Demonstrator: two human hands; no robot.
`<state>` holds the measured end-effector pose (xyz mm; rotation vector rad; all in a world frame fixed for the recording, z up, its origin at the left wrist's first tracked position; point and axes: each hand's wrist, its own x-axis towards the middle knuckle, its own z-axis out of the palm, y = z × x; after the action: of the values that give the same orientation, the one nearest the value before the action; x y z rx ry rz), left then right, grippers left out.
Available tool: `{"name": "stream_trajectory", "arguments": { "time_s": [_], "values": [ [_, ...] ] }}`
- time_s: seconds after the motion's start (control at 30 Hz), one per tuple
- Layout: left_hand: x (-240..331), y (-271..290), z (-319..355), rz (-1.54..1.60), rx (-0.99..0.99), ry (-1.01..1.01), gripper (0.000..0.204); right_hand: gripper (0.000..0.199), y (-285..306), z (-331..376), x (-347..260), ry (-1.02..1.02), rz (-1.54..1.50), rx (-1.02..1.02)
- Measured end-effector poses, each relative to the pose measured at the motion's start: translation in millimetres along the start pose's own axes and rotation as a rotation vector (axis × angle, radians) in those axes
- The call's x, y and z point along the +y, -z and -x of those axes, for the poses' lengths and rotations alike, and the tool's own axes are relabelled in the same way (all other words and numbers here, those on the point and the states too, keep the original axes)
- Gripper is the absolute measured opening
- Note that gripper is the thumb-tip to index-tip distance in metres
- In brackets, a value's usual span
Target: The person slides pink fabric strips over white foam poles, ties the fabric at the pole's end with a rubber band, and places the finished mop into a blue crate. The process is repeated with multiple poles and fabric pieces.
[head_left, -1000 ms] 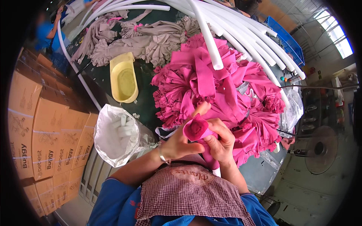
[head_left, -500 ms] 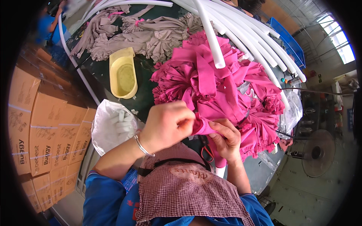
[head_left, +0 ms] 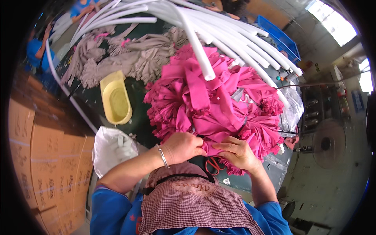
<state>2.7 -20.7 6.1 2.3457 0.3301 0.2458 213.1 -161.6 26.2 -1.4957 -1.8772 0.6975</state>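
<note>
Our left hand and right hand pinch pink cloth between curled fingers; a pink fabric pile lies just beyond them, red-handled scissors nearer us. We seem mid-adjustment; the next move calls for steady pinching.

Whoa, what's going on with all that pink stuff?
A person is pinching some pink cloth between the left hand and right hand, at the near edge of a big pink pile. Red scissors show beside the hands. White tubes stretch behind, one reaching over the pile. A yellow tray and a white bag sit off left.
</note>
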Motion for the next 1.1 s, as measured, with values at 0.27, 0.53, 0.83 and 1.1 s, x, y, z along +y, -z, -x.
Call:
{"name": "stream_trajectory", "arguments": {
  "time_s": [0.27, 0.53, 0.83, 1.1],
  "values": [
    [23.3, -70.0, -42.6, 0.932, -0.206, 0.234, 0.025, 0.059, 29.3, 45.3, -18.7, -0.15, 0.549, 0.073],
    [67.6, -95.6, -52.3, 1.475, -0.658, 0.395, 0.024, 0.024, 0.3, 124.2, 11.7, -0.138, 0.786, 0.557],
    [87.5, -18.8, -25.1, 1.377, -0.759, 0.355, 0.027, 0.028, 17.0, 192.5, 16.7, -0.347, 0.891, 0.784],
    [-31.6, -5.7, -31.4, 1.456, -0.096, -0.006, 0.063, 0.035, 15.8, 62.5, 16.8, -0.702, 0.428, 0.363]
  ]
}}
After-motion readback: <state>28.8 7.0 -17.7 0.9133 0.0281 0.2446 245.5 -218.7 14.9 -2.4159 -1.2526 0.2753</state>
